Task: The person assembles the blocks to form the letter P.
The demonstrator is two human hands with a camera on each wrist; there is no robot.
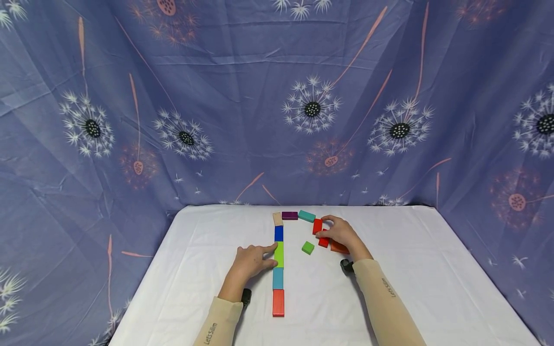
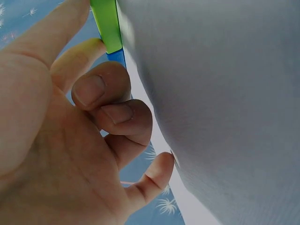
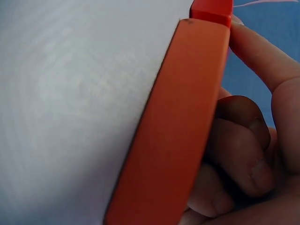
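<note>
In the head view my left hand (image 1: 251, 260) touches the left edge of a lime green block (image 1: 279, 254) with index finger and thumb. The left wrist view shows its other fingers bent and holding nothing. This block lies in a straight column between a blue block (image 1: 279, 233) and a light blue block (image 1: 278, 278). My right hand (image 1: 342, 233) pinches a red block (image 1: 318, 226) between index finger and thumb. A second red block (image 1: 323, 241) lies just below it, partly hidden by the hand. An orange-brown block (image 3: 168, 122) lies under the palm.
A red-pink block (image 1: 278, 303) ends the column nearest me; a beige block (image 1: 278, 219) tops it. A purple block (image 1: 290, 216) and a teal block (image 1: 307, 216) continue rightward. Between the hands lies a small green block (image 1: 308, 248) on the white tablecloth (image 1: 199, 240).
</note>
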